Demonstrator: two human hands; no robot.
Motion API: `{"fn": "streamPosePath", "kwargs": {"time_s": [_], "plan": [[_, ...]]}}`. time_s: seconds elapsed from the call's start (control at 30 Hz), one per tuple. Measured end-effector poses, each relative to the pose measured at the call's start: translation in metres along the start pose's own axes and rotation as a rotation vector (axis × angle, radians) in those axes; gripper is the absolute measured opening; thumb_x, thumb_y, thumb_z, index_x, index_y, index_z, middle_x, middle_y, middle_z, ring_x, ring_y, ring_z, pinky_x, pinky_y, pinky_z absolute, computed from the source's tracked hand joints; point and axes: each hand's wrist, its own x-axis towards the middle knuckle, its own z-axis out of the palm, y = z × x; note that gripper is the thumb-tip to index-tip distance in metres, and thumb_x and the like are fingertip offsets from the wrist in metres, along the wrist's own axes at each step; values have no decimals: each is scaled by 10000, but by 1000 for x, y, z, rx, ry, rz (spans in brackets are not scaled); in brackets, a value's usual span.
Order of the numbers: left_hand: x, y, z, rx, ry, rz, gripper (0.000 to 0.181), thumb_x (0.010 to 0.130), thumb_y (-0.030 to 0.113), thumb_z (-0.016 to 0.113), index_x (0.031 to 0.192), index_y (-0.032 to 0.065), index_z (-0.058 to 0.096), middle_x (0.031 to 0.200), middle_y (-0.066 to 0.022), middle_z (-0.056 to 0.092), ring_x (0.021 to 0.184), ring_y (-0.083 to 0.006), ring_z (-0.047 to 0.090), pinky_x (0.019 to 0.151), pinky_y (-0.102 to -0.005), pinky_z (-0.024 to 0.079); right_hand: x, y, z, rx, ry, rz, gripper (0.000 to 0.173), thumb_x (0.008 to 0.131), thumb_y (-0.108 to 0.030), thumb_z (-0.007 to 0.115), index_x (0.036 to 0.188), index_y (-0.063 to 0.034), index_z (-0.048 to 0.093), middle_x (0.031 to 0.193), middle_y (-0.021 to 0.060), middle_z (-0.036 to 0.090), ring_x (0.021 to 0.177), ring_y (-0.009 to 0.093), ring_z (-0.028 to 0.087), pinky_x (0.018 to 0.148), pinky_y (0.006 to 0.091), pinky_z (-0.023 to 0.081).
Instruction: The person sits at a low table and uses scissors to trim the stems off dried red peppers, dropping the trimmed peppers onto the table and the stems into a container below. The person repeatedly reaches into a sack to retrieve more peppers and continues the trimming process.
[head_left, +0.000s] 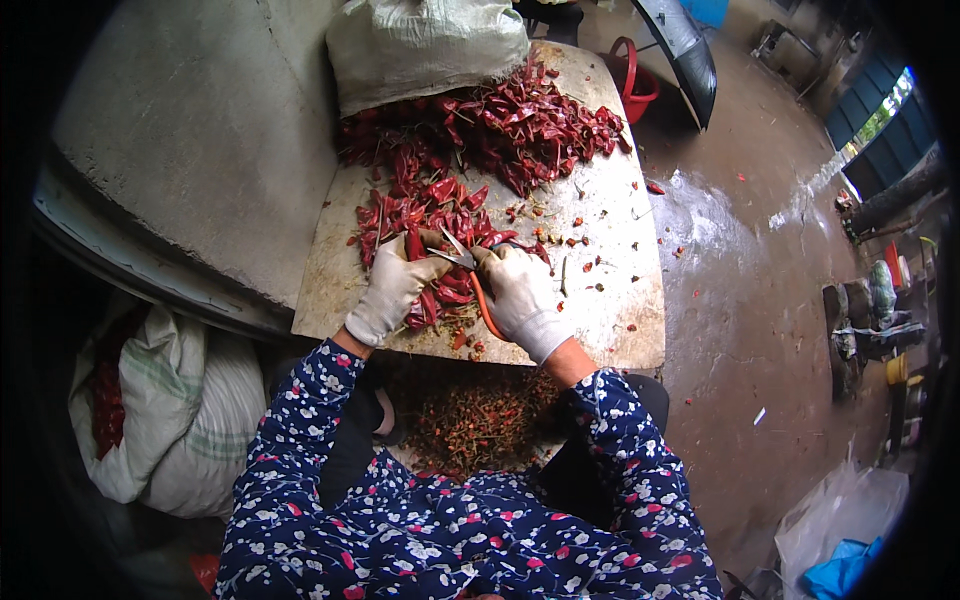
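My left hand (396, 283), in a pale work glove, grips a dried red chili pepper (414, 246) between thumb and fingers. A pair of scissors (484, 300) with orange handles is in my gloved right hand (514, 289). Its blades are spread, their tips close to my left thumb and the pepper. Around both hands lies a small heap of dried red peppers (442, 195) on a worn board (615, 315). Cut stem caps (577, 241) are scattered to the right of my right hand.
A white woven sack (427, 52) spills a larger pile of peppers (517, 127) at the board's far end. Stem trimmings (480, 420) are heaped below the near edge. Filled sacks (202, 420) stand at left by a wall (202, 150). A red bucket (637, 97) and black umbrella (679, 52) are at far right.
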Motion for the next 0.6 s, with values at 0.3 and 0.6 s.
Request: {"fn": "streamPosePath", "kwargs": {"time_s": [0.3, 0.6], "plan": [[8, -15, -10, -211, 57, -65, 237, 918, 6, 727, 1137, -36, 648, 986, -94, 730, 866, -181, 728, 800, -313, 624, -2, -11, -1, 104, -198, 200, 267, 998, -337, 602, 1017, -85, 688, 828, 170, 688, 723, 360, 705, 646, 454, 569], [58, -5, -79, 518, 155, 5, 202, 934, 114, 612, 1055, 7, 733, 937, -55, 750, 792, -114, 651, 740, -269, 513, 15, 32, 5, 908, 277, 521, 258, 1004, -263, 645, 1096, -22, 659, 827, 67, 695, 747, 127, 623, 726, 295, 527]]}}
